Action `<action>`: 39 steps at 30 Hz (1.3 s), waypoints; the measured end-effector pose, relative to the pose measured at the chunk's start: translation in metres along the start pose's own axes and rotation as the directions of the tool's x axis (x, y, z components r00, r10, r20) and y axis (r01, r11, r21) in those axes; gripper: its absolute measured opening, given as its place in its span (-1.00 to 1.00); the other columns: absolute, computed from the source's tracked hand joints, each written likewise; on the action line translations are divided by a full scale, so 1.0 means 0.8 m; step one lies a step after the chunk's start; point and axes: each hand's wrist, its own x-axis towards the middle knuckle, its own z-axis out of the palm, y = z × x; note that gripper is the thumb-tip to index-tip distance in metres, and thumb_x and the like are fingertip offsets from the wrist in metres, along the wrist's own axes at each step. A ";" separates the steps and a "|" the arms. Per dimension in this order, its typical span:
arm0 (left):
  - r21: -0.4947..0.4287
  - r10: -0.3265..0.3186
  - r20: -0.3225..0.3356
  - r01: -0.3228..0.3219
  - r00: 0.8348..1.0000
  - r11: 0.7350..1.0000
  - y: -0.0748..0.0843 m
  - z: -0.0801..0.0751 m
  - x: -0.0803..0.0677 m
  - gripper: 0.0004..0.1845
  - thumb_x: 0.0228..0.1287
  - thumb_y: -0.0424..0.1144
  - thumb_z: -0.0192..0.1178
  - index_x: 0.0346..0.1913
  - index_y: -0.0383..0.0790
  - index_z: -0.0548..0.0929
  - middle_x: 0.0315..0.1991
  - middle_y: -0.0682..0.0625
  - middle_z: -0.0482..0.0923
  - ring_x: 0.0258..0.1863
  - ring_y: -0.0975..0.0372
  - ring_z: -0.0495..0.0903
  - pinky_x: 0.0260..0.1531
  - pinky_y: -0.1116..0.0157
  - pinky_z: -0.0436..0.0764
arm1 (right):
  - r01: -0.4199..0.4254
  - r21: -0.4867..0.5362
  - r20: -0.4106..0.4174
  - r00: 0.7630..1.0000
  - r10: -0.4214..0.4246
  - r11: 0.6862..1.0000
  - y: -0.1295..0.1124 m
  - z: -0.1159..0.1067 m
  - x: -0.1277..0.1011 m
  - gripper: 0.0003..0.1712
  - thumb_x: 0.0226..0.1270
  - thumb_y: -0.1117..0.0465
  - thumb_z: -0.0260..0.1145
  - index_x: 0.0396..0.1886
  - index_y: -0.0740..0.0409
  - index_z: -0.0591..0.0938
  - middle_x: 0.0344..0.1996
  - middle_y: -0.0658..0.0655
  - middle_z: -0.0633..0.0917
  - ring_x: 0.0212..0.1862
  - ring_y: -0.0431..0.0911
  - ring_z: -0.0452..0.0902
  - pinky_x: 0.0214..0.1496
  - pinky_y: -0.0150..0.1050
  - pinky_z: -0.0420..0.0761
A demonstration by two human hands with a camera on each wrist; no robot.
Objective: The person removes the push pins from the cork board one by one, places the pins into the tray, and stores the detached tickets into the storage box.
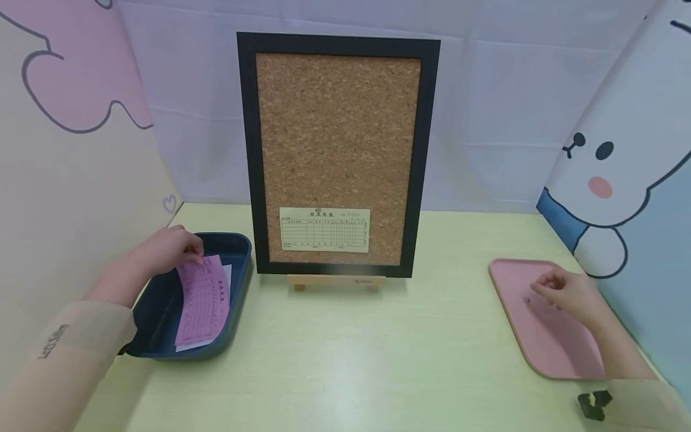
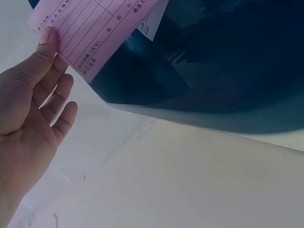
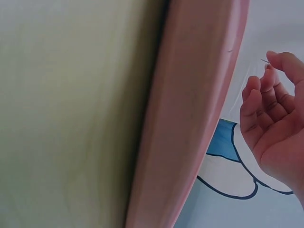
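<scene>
Pink slip (image 1: 203,300) half-lifted from dark blue tray (image 1: 237,282) at near left, pinched by left hand (image 1: 162,252); right hand (image 1: 567,294) over pink tray (image 1: 540,348) pinches a thin pin (image 3: 264,61); yellow slip (image 1: 324,230) already on cork board (image 1: 338,150); pink slip not yet pinned.

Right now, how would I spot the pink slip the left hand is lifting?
Start at the cork board standing mid-table, then look left to the dark blue tray. The pink slip rises from it, pinched by the left hand. Unlike the yellowish form on the board and the white paper beneath, it is pink.
</scene>
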 end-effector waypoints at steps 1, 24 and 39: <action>0.001 0.003 0.006 -0.003 1.000 1.000 0.000 0.001 0.001 -0.86 0.04 -0.35 0.38 -0.53 -0.07 0.63 -0.55 0.10 0.46 -0.43 0.19 0.39 -0.45 0.28 0.43 | -0.008 -0.002 0.017 1.000 0.008 1.000 0.001 0.000 0.001 -0.54 0.30 -0.10 0.24 -0.20 0.27 0.54 -0.56 0.04 0.57 -0.55 -0.18 0.40 -0.55 -0.33 0.42; -0.071 -0.054 0.207 0.070 0.977 0.995 0.007 0.011 0.015 -0.91 0.11 -0.47 0.27 -0.40 -0.20 0.64 -0.48 0.04 0.53 -0.44 0.19 0.45 -0.40 0.26 0.52 | -0.026 0.048 0.244 0.970 0.013 0.999 0.030 0.010 0.014 -0.59 0.28 0.05 0.30 -0.20 0.37 0.58 -0.51 0.02 0.56 -0.48 -0.20 0.43 -0.45 -0.33 0.49; -0.008 -0.035 0.108 0.036 0.994 0.999 0.024 0.007 0.017 -0.91 0.09 -0.38 0.33 -0.33 -0.26 0.66 -0.43 0.01 0.60 -0.43 0.18 0.50 -0.30 0.13 0.57 | 0.009 0.002 0.227 0.974 -0.009 1.000 0.025 0.001 0.009 -0.56 0.28 0.01 0.29 -0.12 0.33 0.61 -0.46 0.03 0.58 -0.47 -0.22 0.39 -0.45 -0.34 0.44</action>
